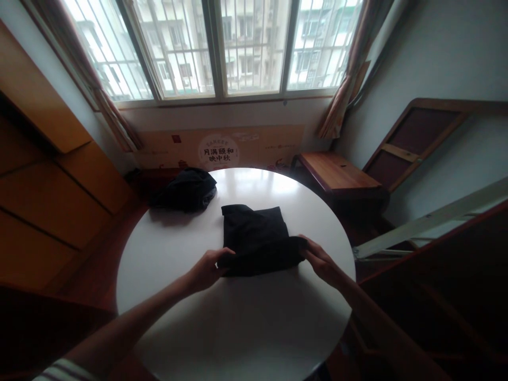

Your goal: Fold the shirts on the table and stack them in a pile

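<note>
A black garment (256, 230) lies partly folded on the round white table (254, 328); its exact kind does not show. The edge nearest me is folded over and a little raised. My left hand (210, 269) pinches the near left corner, thumb and fingers closed on the cloth. At the near right corner, my right hand (317, 258) grips the same edge, some of its fingers hidden by the fabric. Further back on the left of the table sits a crumpled pile of black cloth (184, 189), touched by neither hand.
A low wooden table (339, 170) stands beyond the round table on the right, near a leaning wooden-framed panel (416, 137). Behind are a printed cardboard sheet (254, 145) and barred windows. A wooden cabinet (51, 190) stands at left. A pale metal rail (428, 219) slants in from the right.
</note>
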Motion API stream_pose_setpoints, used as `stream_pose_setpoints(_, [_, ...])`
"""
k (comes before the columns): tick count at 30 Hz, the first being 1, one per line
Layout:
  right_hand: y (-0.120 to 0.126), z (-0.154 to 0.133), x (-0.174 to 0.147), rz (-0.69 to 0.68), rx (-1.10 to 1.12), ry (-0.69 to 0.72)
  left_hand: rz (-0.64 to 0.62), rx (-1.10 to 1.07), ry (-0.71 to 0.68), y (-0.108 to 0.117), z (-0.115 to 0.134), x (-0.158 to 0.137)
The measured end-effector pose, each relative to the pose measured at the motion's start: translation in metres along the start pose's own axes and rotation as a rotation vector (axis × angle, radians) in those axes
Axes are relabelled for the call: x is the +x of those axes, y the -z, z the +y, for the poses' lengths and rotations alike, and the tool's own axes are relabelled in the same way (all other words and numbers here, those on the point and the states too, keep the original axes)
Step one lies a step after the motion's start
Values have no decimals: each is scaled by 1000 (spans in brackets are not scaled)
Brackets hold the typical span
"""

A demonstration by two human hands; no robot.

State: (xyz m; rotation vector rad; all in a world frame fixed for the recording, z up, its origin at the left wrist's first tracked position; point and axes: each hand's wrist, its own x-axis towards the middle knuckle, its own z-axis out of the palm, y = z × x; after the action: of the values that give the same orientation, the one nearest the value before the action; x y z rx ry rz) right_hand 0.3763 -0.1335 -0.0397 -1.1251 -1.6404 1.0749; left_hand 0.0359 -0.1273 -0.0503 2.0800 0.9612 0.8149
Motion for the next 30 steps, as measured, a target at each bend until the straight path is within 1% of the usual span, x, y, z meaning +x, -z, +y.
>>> stream_pose_setpoints(2, [-5, 1, 15, 45, 214, -102, 151, -114, 89, -1, -4, 18])
stream_pose_setpoints(3, [-7, 1, 21, 43, 324, -152, 221, -179, 120, -1, -6, 28])
stream_pose_setpoints(5, [-9, 0, 34, -13, 479, -235, 320, -312, 179, 0, -12, 48])
stream_pose_setpoints(7, [-8, 0, 44, -68, 499, -263, 372, -427, 253, 0, -19, 67])
stream_pose_setpoints(8, [-7, 0, 49, -66, 475, -249, 392, -471, 297, 0, -22, 74])
stream_pose_setpoints(11, [-6, 3, 65, 11, 398, -143, 439, -546, 415, 0, -31, 91])
stream_pose_setpoints(13, [-7, 9, 76, 51, 388, -126, 457, -560, 484, 2, -35, 98])
stream_pose_setpoints(17, [-11, 27, 98, 103, 351, -246, 420, -501, 642, 9, -38, 104])
stream_pose_setpoints(19, [-12, 36, 105, 123, 316, -270, 416, -428, 661, 12, -40, 102])
stream_pose_setpoints(22, [-12, 44, 110, 140, 255, -263, 453, -225, 603, 15, -46, 93])
stream_pose_setpoints(24, [-11, 45, 112, 135, 219, -261, 457, -87, 573, 16, -50, 87])
stream_pose_setpoints(28, [-7, 42, 116, 111, 166, -241, 407, 43, 519, 18, -55, 84])
stream_pose_setpoints(30, [-5, 40, 120, 117, 132, -213, 371, 157, 496, 20, -52, 86])
